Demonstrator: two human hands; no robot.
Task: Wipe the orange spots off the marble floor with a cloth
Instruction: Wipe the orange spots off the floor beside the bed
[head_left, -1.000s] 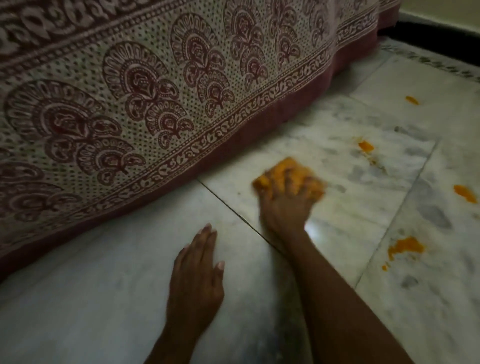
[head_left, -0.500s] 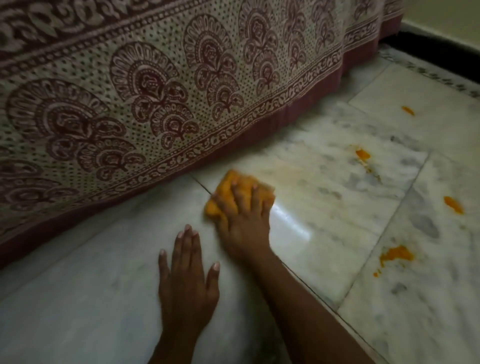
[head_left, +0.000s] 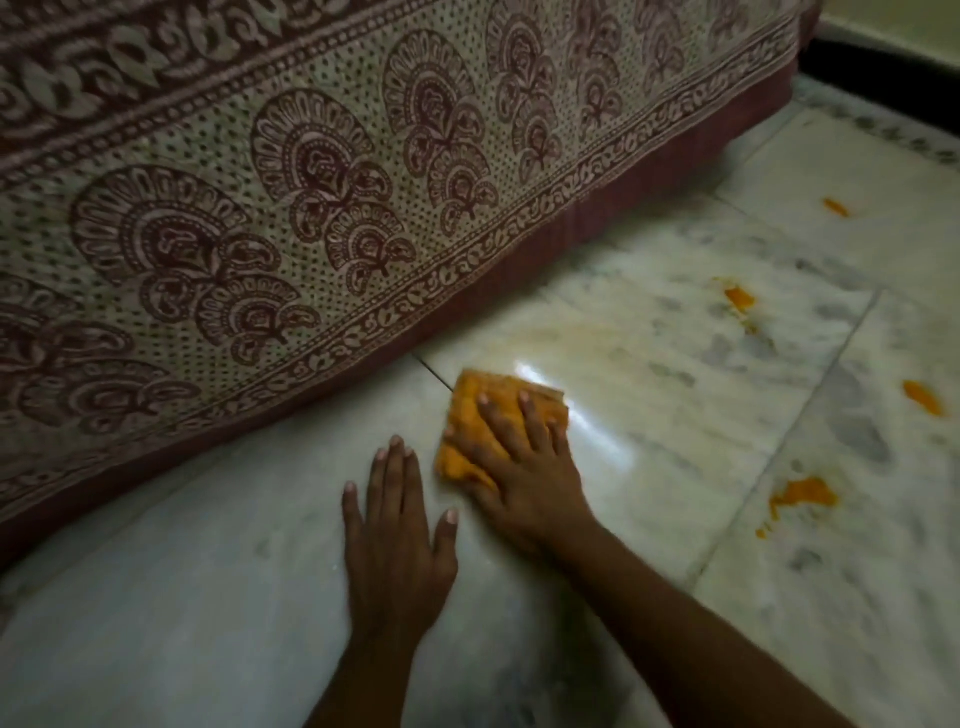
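Marble floor (head_left: 649, 395) fills my view, white with grey veins, and a printed bedcover (head_left: 311, 182) hangs down to it on the left. I see my right hand (head_left: 524, 467) pressing the orange cloth (head_left: 467, 410) flat against the tile, fingers straight and spread over it. My left hand (head_left: 395, 551) rests palm-down just beside it, fingers straight and close together. Orange spots (head_left: 802, 493) lie well apart to the right, with a faint orange smear (head_left: 571, 332) beyond the cloth.

R hand (head_left: 519, 467) dragged cloth (head_left: 467, 415) leftward.
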